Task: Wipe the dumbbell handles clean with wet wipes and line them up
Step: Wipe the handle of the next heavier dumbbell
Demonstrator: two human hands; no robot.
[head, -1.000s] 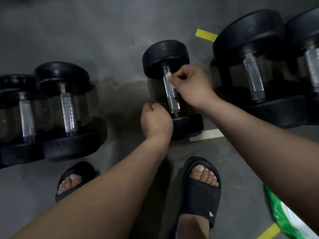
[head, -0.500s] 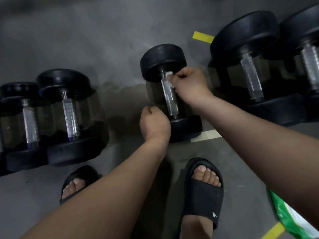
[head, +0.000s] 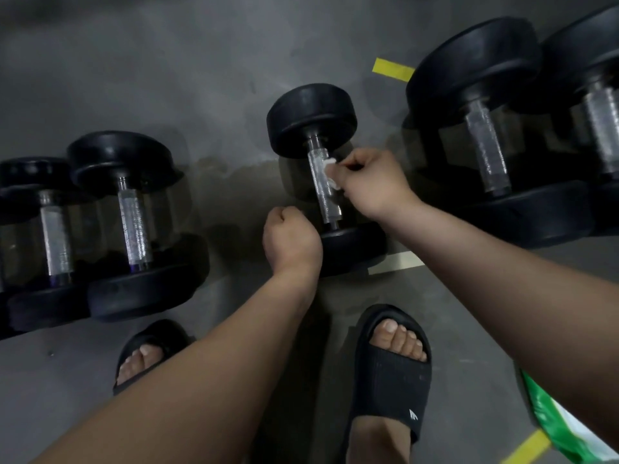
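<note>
Wipe (head: 330, 171) lower along near-to-far handle (head: 324, 195)

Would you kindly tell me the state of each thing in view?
middle dumbbell: on the floor, wipe against its handle.
wet wipe: crumpled, pressed on the handle.
right hand: pinching the wet wipe.
left hand: fingers curled beside the near weight; grip unclear.
left dumbbells: side by side, untouched.
right dumbbells: side by side, untouched.
green packet: on the floor, partly out of frame.
</note>
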